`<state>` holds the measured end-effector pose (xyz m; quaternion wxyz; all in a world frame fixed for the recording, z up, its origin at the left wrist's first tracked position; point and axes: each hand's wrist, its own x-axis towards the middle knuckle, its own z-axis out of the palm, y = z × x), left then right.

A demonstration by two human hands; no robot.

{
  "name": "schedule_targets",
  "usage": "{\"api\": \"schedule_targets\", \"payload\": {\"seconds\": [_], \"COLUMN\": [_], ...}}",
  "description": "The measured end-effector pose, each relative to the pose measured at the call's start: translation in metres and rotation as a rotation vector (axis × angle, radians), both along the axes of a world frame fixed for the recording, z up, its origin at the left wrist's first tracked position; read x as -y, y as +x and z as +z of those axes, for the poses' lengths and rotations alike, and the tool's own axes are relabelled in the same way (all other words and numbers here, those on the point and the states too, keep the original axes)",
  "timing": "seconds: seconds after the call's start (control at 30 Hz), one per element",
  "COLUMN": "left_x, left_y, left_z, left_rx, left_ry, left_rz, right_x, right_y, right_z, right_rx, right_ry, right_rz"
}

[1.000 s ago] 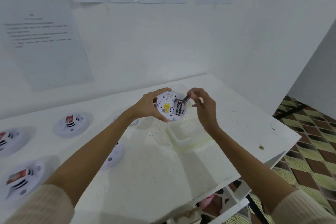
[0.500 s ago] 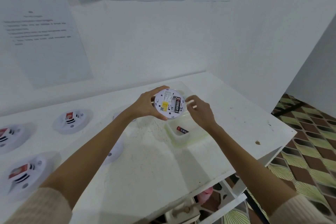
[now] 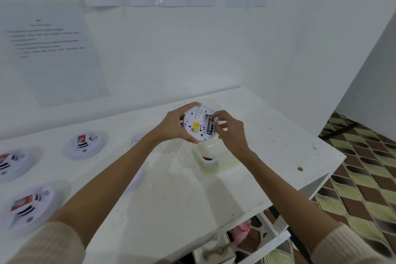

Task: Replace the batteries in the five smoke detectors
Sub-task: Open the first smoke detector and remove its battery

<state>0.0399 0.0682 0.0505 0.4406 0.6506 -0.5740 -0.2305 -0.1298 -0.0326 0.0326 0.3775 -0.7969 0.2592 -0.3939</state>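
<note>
White detector (image 3: 198, 125) upturned, black batt (image 3: 210, 125) seated

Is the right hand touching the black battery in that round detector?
Touching. The head view shows fingertips of the right hand lying on the battery with no gap, in the smoke detector the left hand holds.

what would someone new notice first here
At centre, above the white table, the left hand holds a round smoke detector, back side showing, while the right hand pinches the black battery in its open compartment. Three more detectors with red stickers lie along the table's left side.
</note>
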Motion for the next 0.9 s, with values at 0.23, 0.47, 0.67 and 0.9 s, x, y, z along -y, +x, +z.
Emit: {"api": "schedule_targets", "payload": {"seconds": [0.23,0.47,0.67,0.9], "left_x": [0.003,0.002,0.003,0.004], "left_y": [-0.008,-0.002,0.000,0.003], "left_z": [0.002,-0.001,-0.008,-0.008], "left_rx": [0.038,0.059,0.104,0.049], "left_ry": [-0.042,-0.044,-0.036,-0.024], "left_rz": [0.023,0.014,-0.012,0.019], "right_x": [0.004,0.009,0.011,0.007], "right_y": [0.012,0.012,0.009,0.013], "right_z": [0.004,0.006,0.005,0.002], "right_rx": [-0.092,-0.203,-0.212,-0.169], "right_ry": [-0.137,-0.104,-0.065,-0.089], "right_rz": [-0.118,-0.036,-0.012,-0.059]}}
